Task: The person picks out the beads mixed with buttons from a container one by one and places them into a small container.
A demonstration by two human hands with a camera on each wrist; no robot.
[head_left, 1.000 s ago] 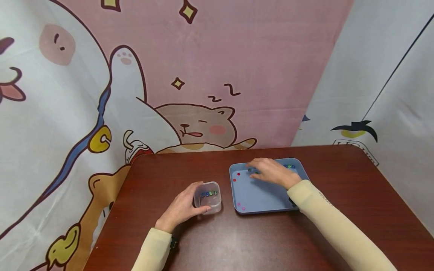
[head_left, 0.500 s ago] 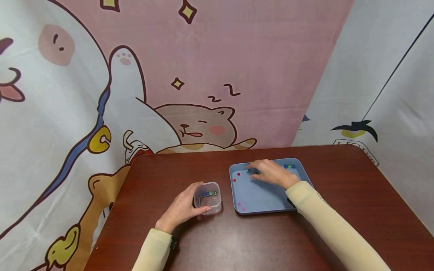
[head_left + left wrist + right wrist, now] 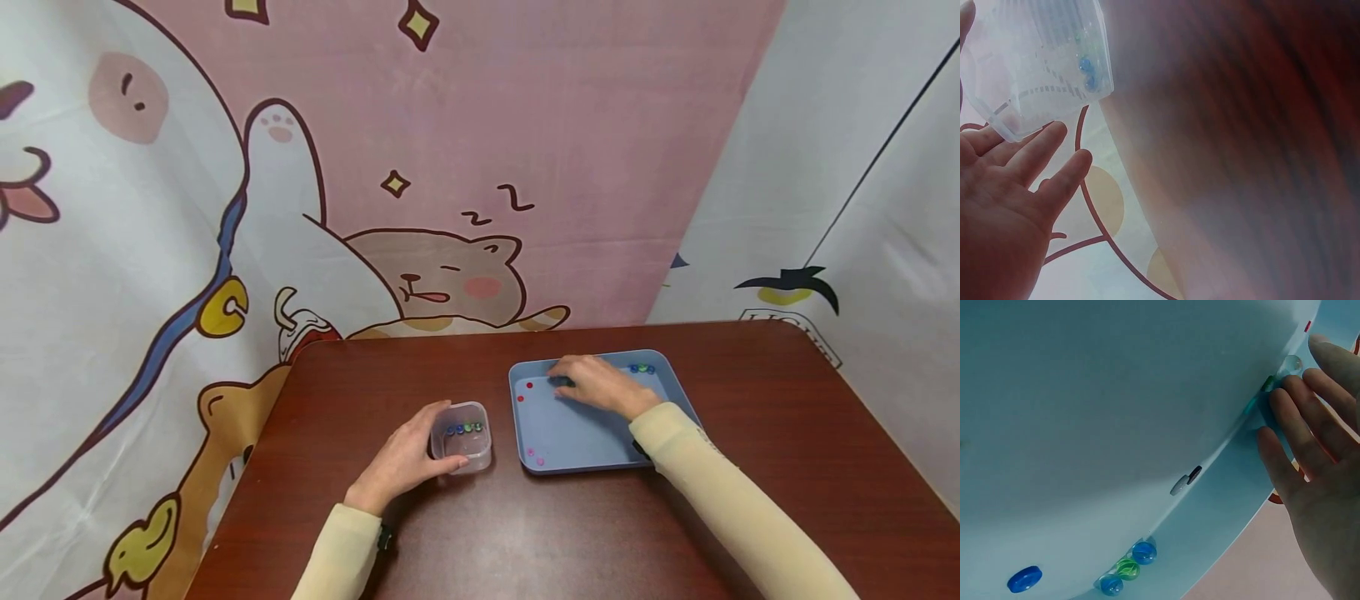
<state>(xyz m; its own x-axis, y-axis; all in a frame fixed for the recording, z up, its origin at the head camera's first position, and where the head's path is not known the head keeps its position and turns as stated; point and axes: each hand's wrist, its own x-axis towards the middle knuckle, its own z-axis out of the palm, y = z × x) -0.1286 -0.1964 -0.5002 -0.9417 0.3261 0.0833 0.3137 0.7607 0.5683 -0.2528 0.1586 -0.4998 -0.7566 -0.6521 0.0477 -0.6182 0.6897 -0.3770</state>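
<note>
Brown wooden table [image 3: 525, 533], backed by a cartoon-printed cloth [image 3: 600, 167]. At left, a clear square plastic container [image 3: 480, 460] is clasped by the left hand [image 3: 405, 457], thumb at the near side, fingers at the far left; a grip probably used so that the light box is steadied while its mouth is left uncovered. Whether it is fully rested on the table cannot be told. Inside, a row of four blue and green glass marbles [image 3: 460, 429] is seen along the far side. At right, a blue rectangular plastic tray [image 3: 577, 429] is set near the container, apparently so that both can be reached easily. The right hand [image 3: 603, 385] is placed over the tray's far side, its fingers lowered loosely beside a clear glass marble [image 3: 1293, 364] and a dark green piece [image 3: 1267, 383]; nothing is seen to be clasped, and contact cannot be confirmed. Small items are spread round the tray's edges: two red pieces [image 3: 529, 385] far left, two pink pieces [image 3: 531, 452] near left, three blue and green glass marbles [image 3: 642, 367] toward the far right corner, where rolling is presumably checked by the raised wall.
</note>
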